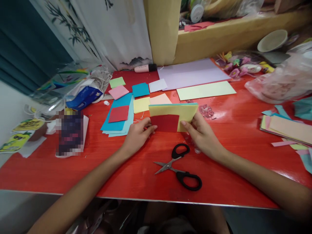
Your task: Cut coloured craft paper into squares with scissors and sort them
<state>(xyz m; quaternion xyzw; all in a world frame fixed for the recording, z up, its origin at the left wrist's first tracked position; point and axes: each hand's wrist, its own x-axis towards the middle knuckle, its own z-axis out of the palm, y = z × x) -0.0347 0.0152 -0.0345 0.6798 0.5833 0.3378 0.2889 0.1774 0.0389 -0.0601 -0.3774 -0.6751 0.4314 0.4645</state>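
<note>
A white curtain (117, 29) hangs behind the red desk (117, 182); fingers of left hand (136, 137) and right hand (206, 136) pinch yellow paper (168, 109) behind red paper (167, 123)

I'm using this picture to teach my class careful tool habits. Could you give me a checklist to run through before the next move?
1. Left hand on the paper: ok, it pinches the left side, by the red piece.
2. Right hand on the paper: ok, it grips the right side of the yellow sheet.
3. Red piece covers the yellow sheet: not ok, yellow shows above and to its right.
4. Scissors closed: not ok, the blades stand apart.
5. Scissors resting safely: ok, they lie on the red table, between the forearms.
6. Red piece fixed to the sheet: cannot tell.
</note>
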